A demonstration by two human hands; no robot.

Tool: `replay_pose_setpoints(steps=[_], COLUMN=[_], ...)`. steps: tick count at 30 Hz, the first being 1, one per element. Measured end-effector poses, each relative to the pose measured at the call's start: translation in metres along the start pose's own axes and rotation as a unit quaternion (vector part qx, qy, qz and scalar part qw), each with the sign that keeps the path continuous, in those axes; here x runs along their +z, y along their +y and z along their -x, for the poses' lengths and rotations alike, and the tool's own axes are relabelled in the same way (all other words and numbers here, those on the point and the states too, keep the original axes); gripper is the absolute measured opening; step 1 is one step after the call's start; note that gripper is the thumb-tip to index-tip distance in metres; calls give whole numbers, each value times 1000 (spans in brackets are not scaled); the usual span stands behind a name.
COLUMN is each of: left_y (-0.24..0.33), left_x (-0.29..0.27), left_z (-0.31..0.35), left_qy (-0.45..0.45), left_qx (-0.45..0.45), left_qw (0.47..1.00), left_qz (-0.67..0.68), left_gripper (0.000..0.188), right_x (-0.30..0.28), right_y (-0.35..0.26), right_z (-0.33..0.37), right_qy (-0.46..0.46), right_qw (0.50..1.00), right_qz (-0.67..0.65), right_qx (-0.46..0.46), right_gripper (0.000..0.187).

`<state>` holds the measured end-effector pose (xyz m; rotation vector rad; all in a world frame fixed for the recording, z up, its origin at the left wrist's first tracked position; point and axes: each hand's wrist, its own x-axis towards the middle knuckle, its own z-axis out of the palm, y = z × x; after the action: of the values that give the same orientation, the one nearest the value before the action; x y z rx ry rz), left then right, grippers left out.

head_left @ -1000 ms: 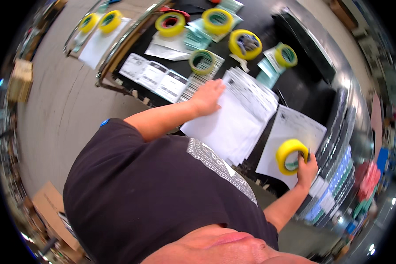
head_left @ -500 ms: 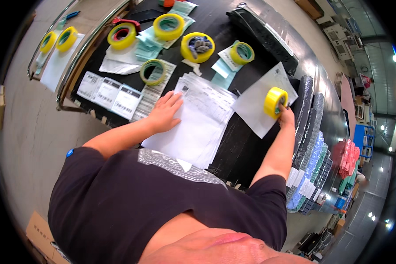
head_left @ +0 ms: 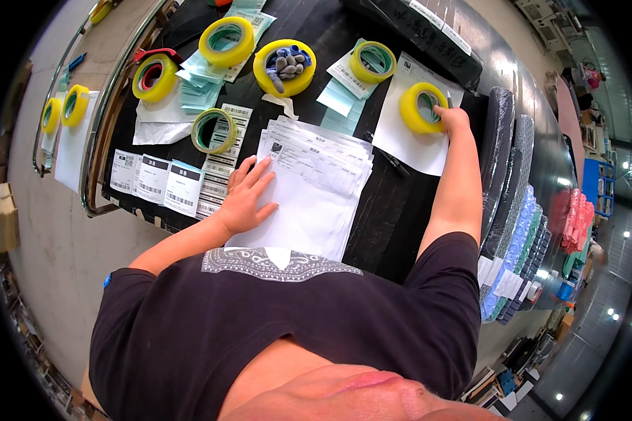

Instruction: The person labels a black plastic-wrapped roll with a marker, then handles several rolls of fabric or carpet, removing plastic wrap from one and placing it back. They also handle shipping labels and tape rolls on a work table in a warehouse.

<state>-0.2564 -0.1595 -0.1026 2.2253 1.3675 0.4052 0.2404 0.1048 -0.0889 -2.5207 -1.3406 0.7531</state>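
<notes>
- One loose stack of white printed paper sheets lies nearest the person's chest.
- At the stack's left edge, the left hand rests with fingers spread, gripping nothing.
- Right of the stack, the right hand clasps a yellow ring-shaped tape roll over a single white paper sheet.
- Beyond the stack, grey-and-blue gloves fill another yellow roll.

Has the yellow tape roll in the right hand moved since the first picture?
Yes. The yellow tape roll, held in the right hand, has moved forward over the table, now much nearer the black-wrapped package.
</notes>
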Motion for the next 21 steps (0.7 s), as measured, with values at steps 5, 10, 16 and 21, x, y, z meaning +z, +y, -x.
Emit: replay_pose_setpoints(steps=[5, 10, 16, 21], left_y=[0, 0, 1, -4], left_x=[0, 3, 0, 7], left_z=[-1, -5, 0, 0], left_qy=[13, 30, 23, 34], left_qx=[7, 21, 6, 11], left_qw=[1000, 999, 1000, 999], left_qz=[-1, -1, 9, 12], left_gripper=[63, 62, 63, 61], right_x=[0, -3, 3, 48], right_y=[-24, -4, -41, -25], right_z=[12, 15, 106, 131], right_qy=[19, 69, 228, 184], right_qw=[994, 988, 953, 898], right_qz=[100, 119, 164, 209], right_qx=[-42, -73, -110, -341], right_gripper=[57, 72, 50, 36])
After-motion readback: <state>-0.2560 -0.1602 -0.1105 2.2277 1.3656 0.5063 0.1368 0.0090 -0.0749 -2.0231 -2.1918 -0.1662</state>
